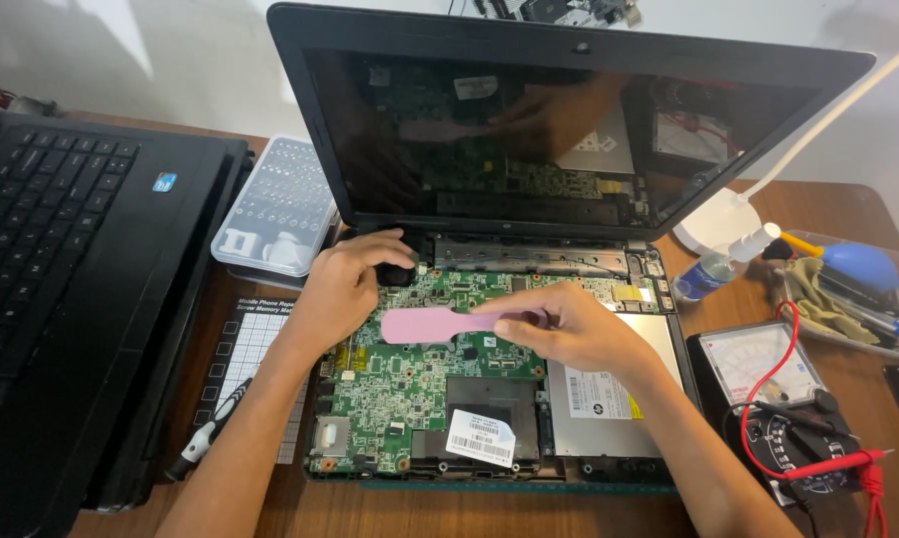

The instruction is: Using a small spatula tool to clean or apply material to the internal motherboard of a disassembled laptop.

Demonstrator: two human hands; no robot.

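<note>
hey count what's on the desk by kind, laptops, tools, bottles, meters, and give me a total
Laptops: 2 – opened laptop, closed-in black laptop
Hand tools: 2 – pink brush in the right hand, screwdriver
Bit cases: 1
Spray bottles: 1
Meters: 1
Total: 7

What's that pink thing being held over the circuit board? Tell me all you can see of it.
The pink tool is flat and smooth, and looks like plastic: a broad rounded paddle at one end that narrows to a slim handle. It lies almost level, paddle pointing left, over the green board of the opened laptop. The right hand pinches the handle end in its fingers. The left hand is close to the paddle; whether it touches is unclear.
</note>
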